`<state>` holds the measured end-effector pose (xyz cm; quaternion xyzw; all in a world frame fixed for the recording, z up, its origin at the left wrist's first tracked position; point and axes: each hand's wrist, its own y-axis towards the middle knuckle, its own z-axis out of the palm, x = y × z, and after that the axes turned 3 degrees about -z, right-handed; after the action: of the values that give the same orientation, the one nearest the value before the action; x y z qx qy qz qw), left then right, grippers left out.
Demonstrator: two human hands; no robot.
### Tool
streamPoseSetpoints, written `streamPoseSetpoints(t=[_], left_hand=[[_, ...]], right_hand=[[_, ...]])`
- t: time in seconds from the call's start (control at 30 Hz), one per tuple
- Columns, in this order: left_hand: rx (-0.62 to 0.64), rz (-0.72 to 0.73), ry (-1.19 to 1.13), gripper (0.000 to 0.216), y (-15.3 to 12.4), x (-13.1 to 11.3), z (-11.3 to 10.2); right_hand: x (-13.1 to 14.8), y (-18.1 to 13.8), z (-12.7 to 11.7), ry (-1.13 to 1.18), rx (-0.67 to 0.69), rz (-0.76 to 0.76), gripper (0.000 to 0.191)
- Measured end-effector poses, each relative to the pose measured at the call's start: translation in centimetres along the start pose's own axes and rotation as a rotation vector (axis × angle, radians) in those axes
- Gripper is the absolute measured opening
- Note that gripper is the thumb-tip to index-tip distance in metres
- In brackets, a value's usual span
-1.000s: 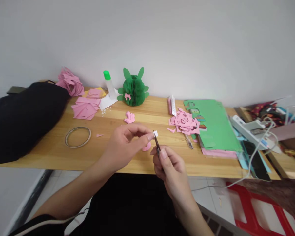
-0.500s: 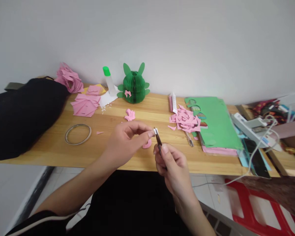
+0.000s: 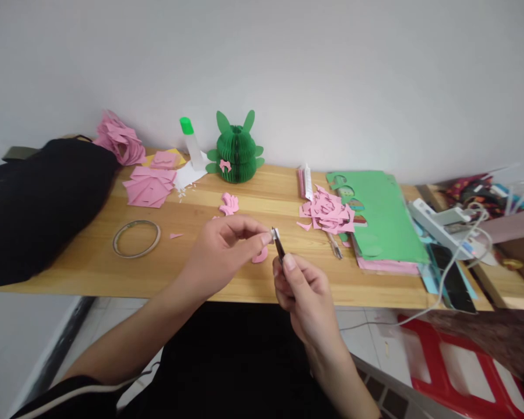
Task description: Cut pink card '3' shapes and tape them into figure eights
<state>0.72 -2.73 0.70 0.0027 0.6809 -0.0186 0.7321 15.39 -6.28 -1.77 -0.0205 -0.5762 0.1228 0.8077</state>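
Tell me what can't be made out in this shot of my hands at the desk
Head view only:
- White scrap between left hand and tweezers: too small to identify.
- Tweezers' handle: hidden inside right hand.
- Clutter at the right edge: blurred, cut off.
- Pink piece: partly behind the left fingers.

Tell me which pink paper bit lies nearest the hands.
The small curved pink piece, just under the left hand; the other pink scraps lie farther back.

white scrap (image 3: 275,234) turned edge-on, tweezers (image 3: 279,251) closer
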Motion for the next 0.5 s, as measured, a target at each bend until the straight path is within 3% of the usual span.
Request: streamPoseSetpoints(t=[0.5], left_hand=[[0.158,0.016,-0.138,0.009,0.48,0.81,-0.75]], right_hand=[[-0.02,-0.34,0.12,0.002,0.011,0.025,0.045]])
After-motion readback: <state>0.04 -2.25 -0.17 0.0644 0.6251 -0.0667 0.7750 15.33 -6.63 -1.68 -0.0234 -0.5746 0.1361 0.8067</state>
